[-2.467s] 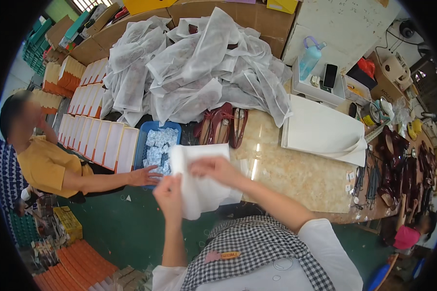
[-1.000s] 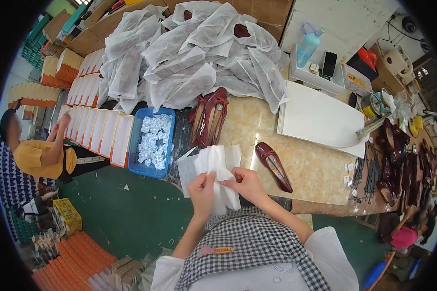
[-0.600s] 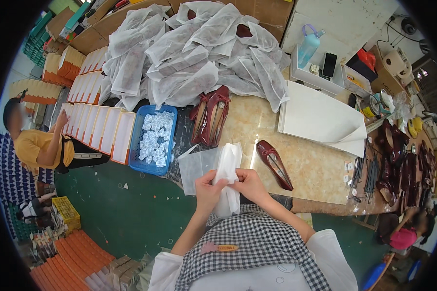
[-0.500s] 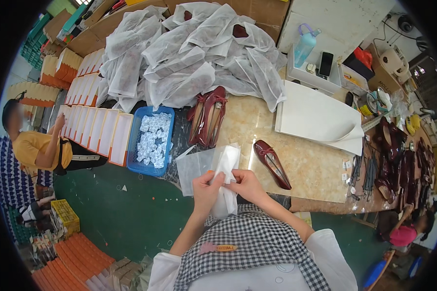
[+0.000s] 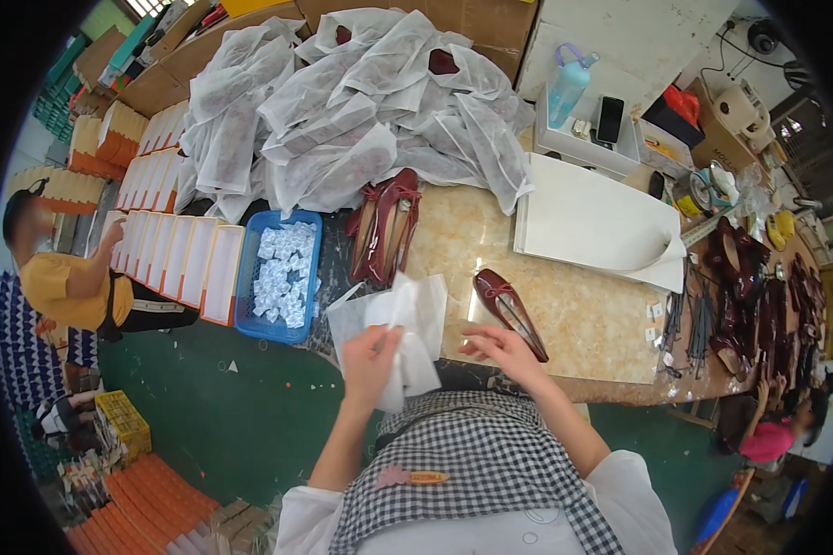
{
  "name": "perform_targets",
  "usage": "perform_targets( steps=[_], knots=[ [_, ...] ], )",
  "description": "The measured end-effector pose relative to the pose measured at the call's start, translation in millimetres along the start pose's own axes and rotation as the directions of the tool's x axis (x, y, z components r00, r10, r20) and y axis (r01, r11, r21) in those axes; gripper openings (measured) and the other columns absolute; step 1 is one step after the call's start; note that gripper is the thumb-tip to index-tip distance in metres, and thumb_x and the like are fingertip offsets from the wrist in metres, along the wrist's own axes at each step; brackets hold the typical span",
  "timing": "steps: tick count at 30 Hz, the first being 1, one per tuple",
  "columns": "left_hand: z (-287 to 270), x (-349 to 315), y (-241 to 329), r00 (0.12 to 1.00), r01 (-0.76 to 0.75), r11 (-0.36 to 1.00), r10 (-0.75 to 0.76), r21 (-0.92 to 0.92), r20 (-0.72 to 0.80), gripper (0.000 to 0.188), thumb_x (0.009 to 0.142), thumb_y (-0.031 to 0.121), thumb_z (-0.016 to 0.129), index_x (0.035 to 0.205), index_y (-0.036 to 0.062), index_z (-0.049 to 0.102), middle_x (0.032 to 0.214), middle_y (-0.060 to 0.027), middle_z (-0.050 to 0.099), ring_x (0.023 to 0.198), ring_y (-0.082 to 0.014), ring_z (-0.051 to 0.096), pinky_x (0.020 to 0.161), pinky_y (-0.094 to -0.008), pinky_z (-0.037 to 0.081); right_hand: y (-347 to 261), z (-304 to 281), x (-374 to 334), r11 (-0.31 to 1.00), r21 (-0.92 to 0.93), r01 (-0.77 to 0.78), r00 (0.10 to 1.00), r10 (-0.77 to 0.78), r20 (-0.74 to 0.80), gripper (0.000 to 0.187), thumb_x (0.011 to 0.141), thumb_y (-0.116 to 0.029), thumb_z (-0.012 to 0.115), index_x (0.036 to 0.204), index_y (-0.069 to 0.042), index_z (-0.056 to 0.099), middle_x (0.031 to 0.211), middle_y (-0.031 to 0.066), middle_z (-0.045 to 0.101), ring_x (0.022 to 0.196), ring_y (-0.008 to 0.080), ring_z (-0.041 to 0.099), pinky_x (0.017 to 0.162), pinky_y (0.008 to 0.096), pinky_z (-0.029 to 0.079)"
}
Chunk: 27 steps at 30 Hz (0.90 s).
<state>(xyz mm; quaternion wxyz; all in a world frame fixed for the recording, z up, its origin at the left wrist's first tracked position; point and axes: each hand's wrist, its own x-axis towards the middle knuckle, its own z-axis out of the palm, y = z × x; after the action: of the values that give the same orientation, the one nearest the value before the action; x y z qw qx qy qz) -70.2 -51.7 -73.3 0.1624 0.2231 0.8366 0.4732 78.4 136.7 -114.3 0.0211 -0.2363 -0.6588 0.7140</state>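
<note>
Near the right hand [image 5: 507, 352] — a red shoe [image 5: 503, 297] lies.

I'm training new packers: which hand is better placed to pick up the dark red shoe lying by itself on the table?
Probably the right hand: it looks empty and is close beside the shoe. The left hand is farther away and holds white paper.

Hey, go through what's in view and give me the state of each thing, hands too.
Left hand: closed on the paper
Paper: folded, creased
Right hand: half curled, nothing seen in it
Lone shoe: unwrapped
Basket: uncovered, holding packets
Bags: filled, heaped
Phone: screen dark
</note>
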Motion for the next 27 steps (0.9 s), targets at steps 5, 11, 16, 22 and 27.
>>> perform_targets(
  steps=[5,11,16,22,27],
  knots=[
    [22.3,0.1,10.5,0.988,0.152,0.92,-0.14,-0.361,0.06,0.018,0.086,0.012,0.062,0.092,-0.0049,0.067,0.069,-0.0028,0.062,0.064,-0.0057,0.05,0.056,-0.0236,0.041,-28.2,44.9,23.5,0.998,-0.048,0.037,0.997,-0.033,0.074,0.02,0.09,-0.02,0.059,0.091,0.0,0.061,0.073,0.0018,0.062,0.063,0.0058,0.053,0.057,0.0224,0.043],
    [20.0,-2.0,9.4,0.994,0.105,0.917,-0.1,-0.385,0.033,0.017,0.085,0.01,0.063,0.093,-0.0037,0.068,0.072,-0.0011,0.062,0.065,-0.0056,0.052,0.059,-0.022,0.042,-33.5,54.2,20.2,0.996,-0.002,0.088,0.996,-0.088,0.016,0.019,0.09,-0.016,0.057,0.089,0.002,0.059,0.065,0.0009,0.054,0.058,0.0048,0.044,0.052,0.0234,0.037],
    [12.9,0.3,10.5,0.97,0.244,0.876,-0.216,-0.417,0.115,0.015,0.084,0.008,0.062,0.09,-0.004,0.068,0.072,0.0016,0.061,0.066,-0.0035,0.051,0.058,-0.0216,0.041,-26.4,57.1,16.7,0.991,-0.047,0.129,0.992,-0.129,0.008,0.019,0.091,-0.016,0.055,0.09,0.003,0.059,0.063,0.0084,0.051,0.058,0.0095,0.044,0.053,0.0261,0.037],
    [-0.1,5.6,-1.1,0.989,0.143,0.94,-0.148,-0.311,0.006,0.016,0.083,0.006,0.06,0.093,-0.0052,0.066,0.072,-0.0022,0.062,0.064,-0.0053,0.05,0.057,-0.0233,0.04,26.1,-2.1,7.3,0.839,-0.544,0.036,0.985,-0.121,-0.122,0.023,0.086,-0.018,0.058,0.103,-0.003,0.061,0.087,0.0162,0.063,0.084,0.0288,0.061,0.074,0.0364,0.047],
    [0.6,13.7,2.6,0.999,-0.037,0.999,0.037,0.029,0.026,0.02,0.08,0.007,0.063,0.098,-0.0004,0.067,0.073,-0.0138,0.061,0.06,-0.0181,0.056,0.057,-0.0289,0.042,110.2,-56.9,-20.9,0.273,-0.934,-0.231,0.926,-0.233,-0.297,0.052,0.081,-0.02,0.065,0.129,-0.011,0.048,0.112,0.0185,0.059,0.1,0.0319,0.058,0.087,0.0405,0.046]
  ],
)
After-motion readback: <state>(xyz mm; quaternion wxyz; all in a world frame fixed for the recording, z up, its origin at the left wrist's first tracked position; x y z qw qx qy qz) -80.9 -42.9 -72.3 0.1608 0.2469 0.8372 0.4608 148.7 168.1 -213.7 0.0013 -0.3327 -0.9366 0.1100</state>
